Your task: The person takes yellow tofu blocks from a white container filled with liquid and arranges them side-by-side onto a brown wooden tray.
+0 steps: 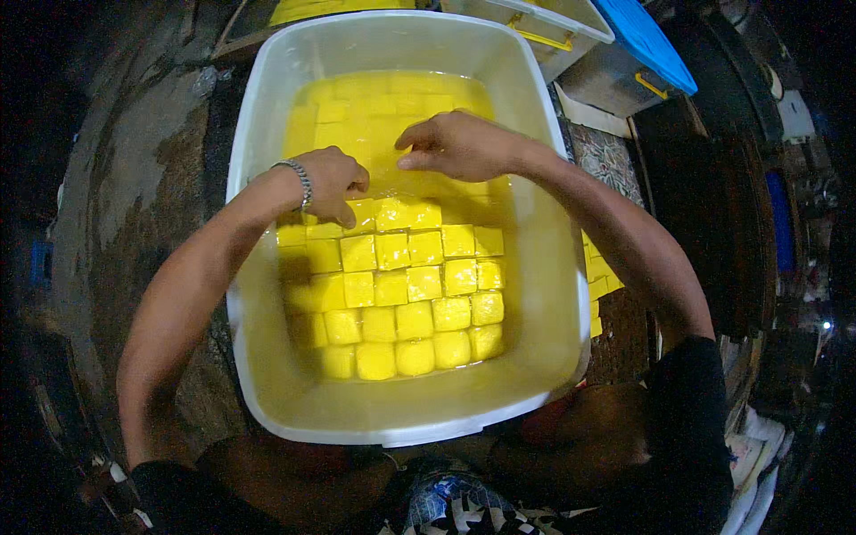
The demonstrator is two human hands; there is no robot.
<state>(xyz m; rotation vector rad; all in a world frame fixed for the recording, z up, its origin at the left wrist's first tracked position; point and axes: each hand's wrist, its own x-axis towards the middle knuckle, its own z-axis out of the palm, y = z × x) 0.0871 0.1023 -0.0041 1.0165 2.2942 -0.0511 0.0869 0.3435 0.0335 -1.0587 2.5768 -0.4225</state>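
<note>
In front of me stands a large translucent plastic tub [538, 374] with a white rim, partly filled with yellow liquid. Rows of yellow blocks [424, 282], tofu by their look, sit closely side by side in its near half. More blocks show blurred under the liquid at the far end. My left hand [332, 184], a metal bracelet on its wrist, hovers low over the blocks at the left, thumb apart from the curled fingers. Across from it, my right hand [455, 148] hangs above the liquid with a gap between thumb and fingers. Neither hand shows anything held.
Beyond the tub at the right are clear plastic boxes with yellow handles, one under a blue lid [649, 43]. More yellow blocks [597, 284] lie right of the tub, below my forearm. Another yellow mass [334, 8] shows behind the far rim. Wet floor [134, 187] extends at the left.
</note>
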